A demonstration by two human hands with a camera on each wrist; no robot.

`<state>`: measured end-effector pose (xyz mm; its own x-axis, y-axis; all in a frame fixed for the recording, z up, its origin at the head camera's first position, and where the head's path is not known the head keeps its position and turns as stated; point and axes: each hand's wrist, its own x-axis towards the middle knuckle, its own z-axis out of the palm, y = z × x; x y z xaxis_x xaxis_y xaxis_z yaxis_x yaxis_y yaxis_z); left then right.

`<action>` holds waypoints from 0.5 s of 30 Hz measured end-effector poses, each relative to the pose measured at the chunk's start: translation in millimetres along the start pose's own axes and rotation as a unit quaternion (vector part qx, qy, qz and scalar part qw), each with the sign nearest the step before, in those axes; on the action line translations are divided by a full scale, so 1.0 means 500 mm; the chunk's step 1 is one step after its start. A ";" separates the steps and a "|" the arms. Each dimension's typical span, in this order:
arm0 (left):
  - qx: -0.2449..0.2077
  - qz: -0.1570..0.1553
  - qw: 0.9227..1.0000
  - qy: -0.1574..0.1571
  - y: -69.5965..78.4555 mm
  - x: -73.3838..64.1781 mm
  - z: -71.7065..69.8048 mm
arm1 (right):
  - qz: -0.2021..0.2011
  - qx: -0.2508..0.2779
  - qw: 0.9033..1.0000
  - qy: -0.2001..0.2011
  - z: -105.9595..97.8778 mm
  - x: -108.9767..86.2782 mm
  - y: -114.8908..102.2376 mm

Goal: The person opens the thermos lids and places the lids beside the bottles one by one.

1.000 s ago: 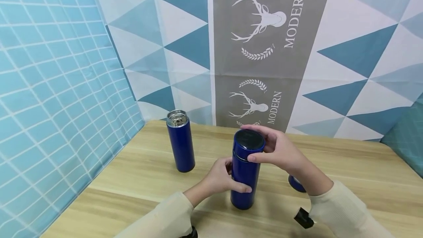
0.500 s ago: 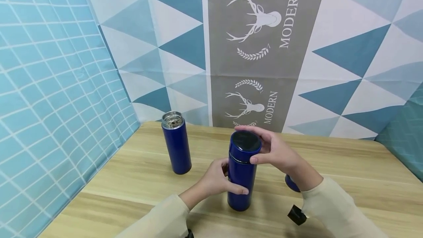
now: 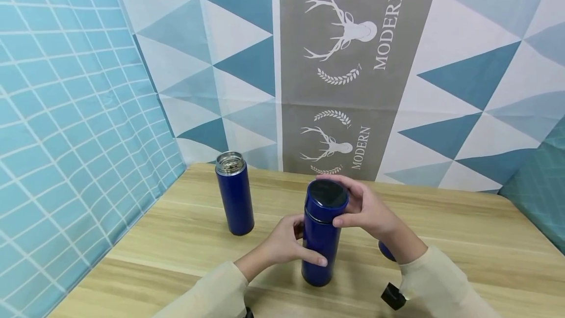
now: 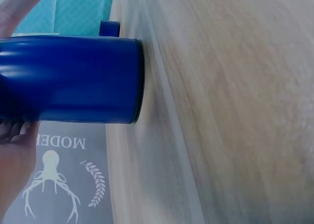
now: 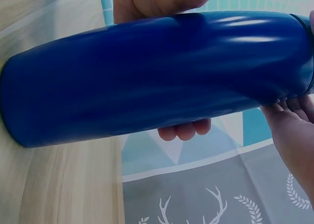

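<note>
A dark blue thermos [image 3: 319, 244] with a black-topped lid [image 3: 327, 194] stands upright on the table in the head view. My left hand [image 3: 287, 244] grips its body, thumb across the front and fingers behind. Around the lid, my right hand [image 3: 368, 210] curls with its thumb at the near side, by the seam. The lid sits on the thermos. In the right wrist view, the thermos body [image 5: 157, 76] lies across the picture with fingertips showing below it. The left wrist view shows the thermos base [image 4: 98, 81] against the wood.
A second blue thermos [image 3: 236, 200], lidless with a bare steel mouth, stands to the left. Partly behind my right wrist lies a small blue round piece [image 3: 386, 251], likely a lid. The wooden table [image 3: 176, 239] meets patterned cloth at the back and blue tiled cloth on the left.
Both hands keep their grip on the thermos and its lid. The whole scene shifts slightly left and down as the head view moves; any turning of the lid cannot be made out.
</note>
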<state>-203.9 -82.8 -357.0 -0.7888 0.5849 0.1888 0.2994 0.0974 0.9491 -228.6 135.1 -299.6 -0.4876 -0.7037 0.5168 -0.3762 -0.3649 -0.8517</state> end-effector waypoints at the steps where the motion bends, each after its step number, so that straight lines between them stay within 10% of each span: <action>1: -0.001 0.000 1.000 -0.002 0.000 0.000 -0.001 | 0.000 0.001 1.000 0.000 0.001 0.000 0.000; 15: 0.005 -0.024 0.999 0.035 0.004 0.003 0.003 | -0.018 0.023 0.999 0.031 -0.001 0.016 -0.019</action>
<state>-203.9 -80.6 -354.9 -0.8378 0.5221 0.1599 0.2646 0.1319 0.9553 -229.2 133.1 -287.1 -0.5229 -0.6515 0.5497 -0.3586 -0.4170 -0.8352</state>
